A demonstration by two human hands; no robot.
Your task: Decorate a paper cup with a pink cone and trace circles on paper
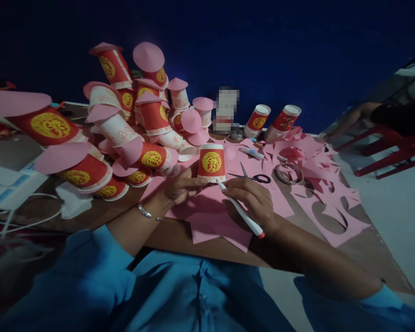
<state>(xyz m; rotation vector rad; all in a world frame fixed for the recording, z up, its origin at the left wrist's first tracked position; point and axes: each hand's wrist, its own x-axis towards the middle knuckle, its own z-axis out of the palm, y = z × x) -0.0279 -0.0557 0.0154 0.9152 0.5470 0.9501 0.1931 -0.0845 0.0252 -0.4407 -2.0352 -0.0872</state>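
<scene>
A red paper cup (211,162) with a yellow emblem stands upside down in front of me, its white rim at the bottom. My left hand (184,185) grips the cup from its lower left side, the thumb along the rim. In my right hand (251,198) is a white marker (244,216) with a red-orange end cap, pinched between the fingers. The marker's tip is at the cup's lower rim, touching or nearly so. Sheets of pink paper (207,216) lie beneath both hands. Black-handled scissors (254,177) rest just beyond my right hand.
Many cups with pink paper cones (79,170) are heaped at the left. Two stacks of cups (259,121) stand at the back. Right of me lie a tape roll (289,173), another marker (251,152) and pink scraps (332,207). A red stool (394,147) and a person's arm (352,117) are farther right.
</scene>
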